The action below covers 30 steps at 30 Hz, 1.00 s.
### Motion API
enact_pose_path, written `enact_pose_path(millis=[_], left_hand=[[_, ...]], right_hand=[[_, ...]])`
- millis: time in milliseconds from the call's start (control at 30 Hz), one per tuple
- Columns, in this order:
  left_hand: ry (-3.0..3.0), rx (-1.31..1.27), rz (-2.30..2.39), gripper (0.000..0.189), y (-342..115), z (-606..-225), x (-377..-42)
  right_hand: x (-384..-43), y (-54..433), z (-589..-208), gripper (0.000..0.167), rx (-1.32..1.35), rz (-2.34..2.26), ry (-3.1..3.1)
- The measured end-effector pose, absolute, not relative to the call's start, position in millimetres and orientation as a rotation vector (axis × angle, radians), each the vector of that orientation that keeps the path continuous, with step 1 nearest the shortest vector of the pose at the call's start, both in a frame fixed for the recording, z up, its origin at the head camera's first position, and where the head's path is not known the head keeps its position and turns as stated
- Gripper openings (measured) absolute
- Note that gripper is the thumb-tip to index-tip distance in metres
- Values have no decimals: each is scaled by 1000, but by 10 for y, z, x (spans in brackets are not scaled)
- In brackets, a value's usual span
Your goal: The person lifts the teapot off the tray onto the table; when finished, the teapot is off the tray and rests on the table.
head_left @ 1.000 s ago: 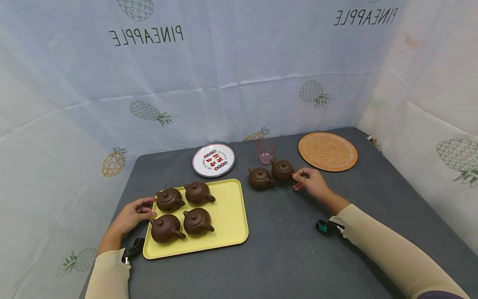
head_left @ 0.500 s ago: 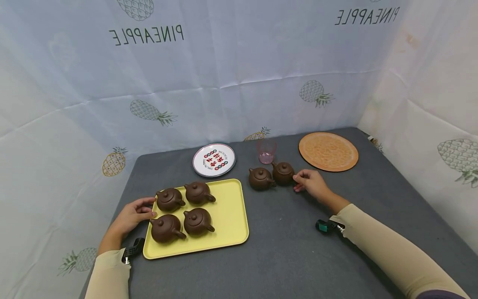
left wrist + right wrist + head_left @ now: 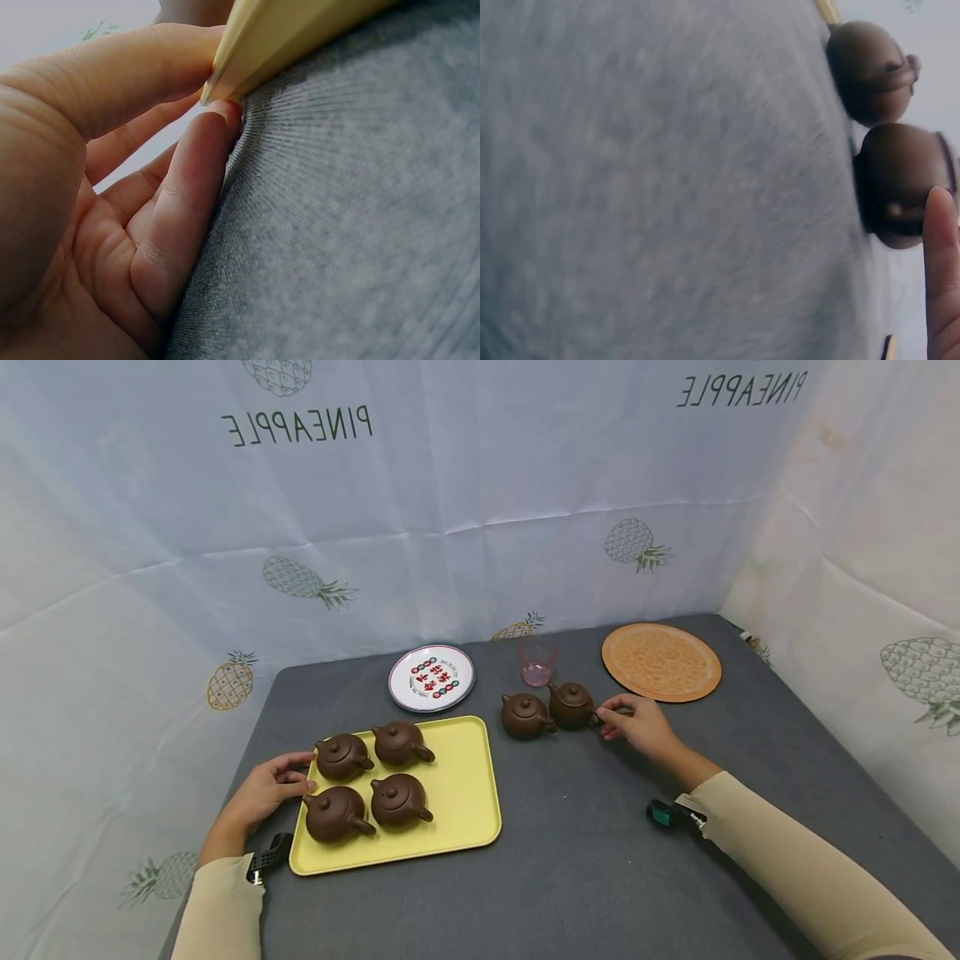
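My left hand (image 3: 266,789) holds the left rim of a yellow tray (image 3: 465,785), on which several brown teapots (image 3: 400,800) stand in two rows. In the left wrist view, the thumb (image 3: 142,64) lies on the tray's edge (image 3: 262,45), with the other fingers curled low by the cloth. At the right, my right hand (image 3: 641,727) pinches at the handle of a brown teapot (image 3: 572,706). That teapot stands close beside another brown teapot (image 3: 527,717). One straight finger (image 3: 940,255) overlaps the nearer teapot (image 3: 907,169) in the right wrist view.
A white plate (image 3: 432,678) with red characters lies behind the tray. Behind the two teapots stands a pinkish clear glass (image 3: 537,664). The round orange-brown mat (image 3: 662,662) is at the back right. Pineapple-printed cloth (image 3: 480,468) surrounds the dark grey table (image 3: 562,860).
The teapot at my right hand has shifted slightly toward me. My right hand has moved a little to the right, and more of the handle shows. The left hand and tray stay put.
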<state>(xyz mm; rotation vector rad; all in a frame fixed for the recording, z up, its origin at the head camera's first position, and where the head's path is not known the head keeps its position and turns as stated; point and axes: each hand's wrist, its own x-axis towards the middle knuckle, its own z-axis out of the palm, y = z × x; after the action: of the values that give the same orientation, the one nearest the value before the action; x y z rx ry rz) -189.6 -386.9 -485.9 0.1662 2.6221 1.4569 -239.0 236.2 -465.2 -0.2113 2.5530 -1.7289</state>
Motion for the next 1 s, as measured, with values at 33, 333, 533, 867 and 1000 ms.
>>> enact_pose_path(millis=[33, 333, 533, 867, 1000], left_hand=[[2619, 164, 1455, 60, -3866, -4852, -1894], [2610, 139, 1469, 60, -3860, -4850, -1869], [2610, 133, 1462, 61, -3845, -4838, -1880], [2627, 133, 1448, 59, -3850, -4837, -1883], [2632, 133, 1461, 58, -3848, -4853, -1881]], right_hand=[[-2379, 2360, -4637, 31, -229, -1723, 2564], [-2188, 1824, -4134, 19, -376, -1731, 2519], [-2280, 1350, -4283, 16, -521, -1744, 2465], [-2316, 554, -4431, 13, -622, -1706, 2298], [-2348, 301, -4521, 15, -607, -1711, 2225]])
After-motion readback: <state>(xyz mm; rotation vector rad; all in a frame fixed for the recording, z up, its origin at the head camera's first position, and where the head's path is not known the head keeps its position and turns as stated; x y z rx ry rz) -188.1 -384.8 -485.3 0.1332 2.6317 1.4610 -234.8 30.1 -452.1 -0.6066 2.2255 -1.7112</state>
